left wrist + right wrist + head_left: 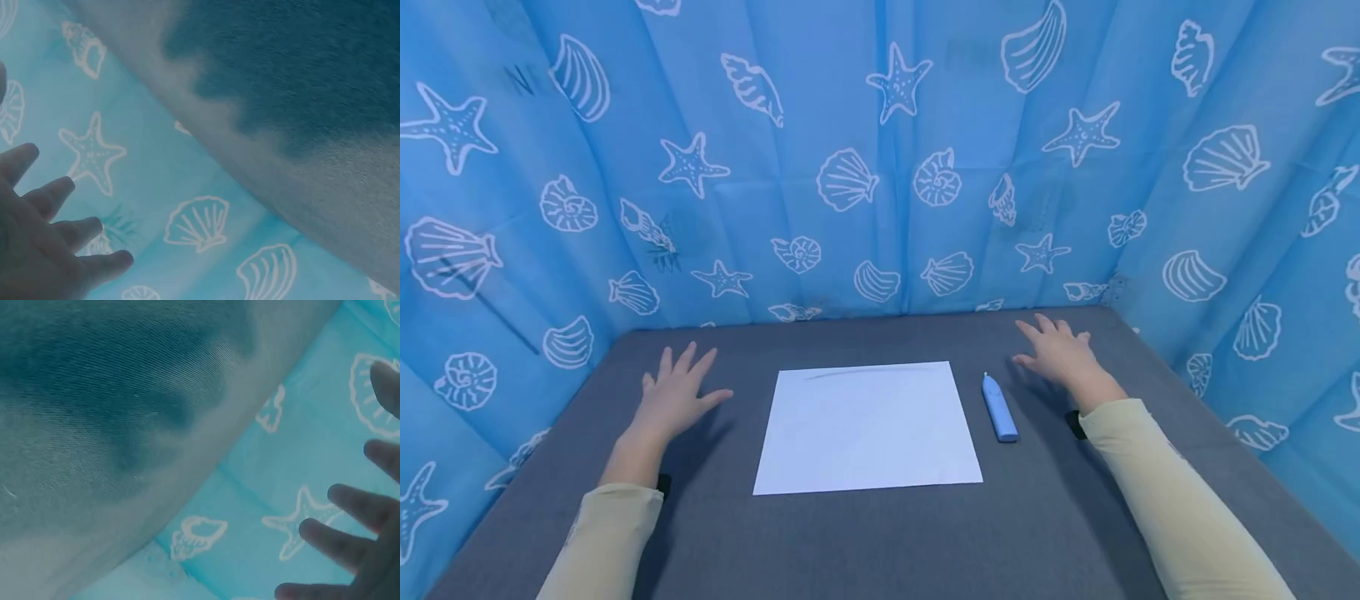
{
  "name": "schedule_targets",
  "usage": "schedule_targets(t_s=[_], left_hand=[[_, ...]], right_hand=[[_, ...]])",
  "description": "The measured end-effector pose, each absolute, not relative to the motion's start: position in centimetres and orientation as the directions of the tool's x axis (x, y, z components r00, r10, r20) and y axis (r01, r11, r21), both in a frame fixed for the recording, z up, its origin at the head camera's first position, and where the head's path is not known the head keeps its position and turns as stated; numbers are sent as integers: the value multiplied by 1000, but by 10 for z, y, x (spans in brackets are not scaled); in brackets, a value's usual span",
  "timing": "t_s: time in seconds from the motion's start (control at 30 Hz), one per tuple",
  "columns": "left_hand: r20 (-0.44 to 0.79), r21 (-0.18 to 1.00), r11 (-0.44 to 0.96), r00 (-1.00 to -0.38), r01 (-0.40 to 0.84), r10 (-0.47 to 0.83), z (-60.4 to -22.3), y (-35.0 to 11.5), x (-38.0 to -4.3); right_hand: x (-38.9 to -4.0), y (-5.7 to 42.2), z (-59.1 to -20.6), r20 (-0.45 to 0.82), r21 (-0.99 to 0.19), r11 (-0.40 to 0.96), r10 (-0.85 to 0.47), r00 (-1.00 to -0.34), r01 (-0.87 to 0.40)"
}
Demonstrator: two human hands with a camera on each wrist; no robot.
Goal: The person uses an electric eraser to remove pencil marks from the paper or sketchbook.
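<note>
A white sheet of paper (868, 433) lies on the grey table, with a faint grey curved stroke (872, 371) near its far edge. Just right of the sheet lies a blue pen-shaped device (999, 408), its narrow light tip pointing away from me. My left hand (672, 402), fingers spread and holding nothing, is left of the paper. On the other side my right hand (1060, 354) is spread too, beyond and to the right of the blue device. Both wrist views show outstretched fingers of the left hand (44, 244) and the right hand (369, 531).
A grey cloth (865, 542) covers the table. Blue curtains (850, 125) printed with white shells and starfish stand along its back and sides. Dark bands (664, 485) show at the cuffs of the pale yellow sleeves (1180, 500).
</note>
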State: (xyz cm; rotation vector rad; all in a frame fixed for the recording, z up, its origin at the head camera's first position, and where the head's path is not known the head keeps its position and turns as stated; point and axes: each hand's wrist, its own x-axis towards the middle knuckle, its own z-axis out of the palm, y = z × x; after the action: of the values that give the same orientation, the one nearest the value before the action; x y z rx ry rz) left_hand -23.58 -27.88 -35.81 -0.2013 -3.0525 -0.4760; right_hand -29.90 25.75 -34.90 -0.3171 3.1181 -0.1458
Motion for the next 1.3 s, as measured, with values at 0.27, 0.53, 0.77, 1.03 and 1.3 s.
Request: schedule_targets(t_s=[0.27, 0.53, 0.77, 1.03, 1.3], left_hand=[[20, 300, 938, -985, 172, 174, -370, -280, -226], [13, 291, 925, -968, 243, 250, -390, -270, -213], [-60, 282, 916, -948, 284, 313, -405, -249, -215], [-172, 311, 906, -921, 287, 350, -417, -234, -227], [-206, 331, 898, -906, 291, 370, -416, -233, -231]], right_hand=[[-282, 252, -367, 83, -280, 949, -125, -989, -143], [-253, 250, -379, -165, -470, 882, -46, -985, 37], [-239, 241, -381, -335, -536, 832, -51, -941, 145], [-242, 228, -388, -346, -522, 838, -36, -937, 161], [-252, 219, -392, -314, -535, 830, -22, -949, 158]])
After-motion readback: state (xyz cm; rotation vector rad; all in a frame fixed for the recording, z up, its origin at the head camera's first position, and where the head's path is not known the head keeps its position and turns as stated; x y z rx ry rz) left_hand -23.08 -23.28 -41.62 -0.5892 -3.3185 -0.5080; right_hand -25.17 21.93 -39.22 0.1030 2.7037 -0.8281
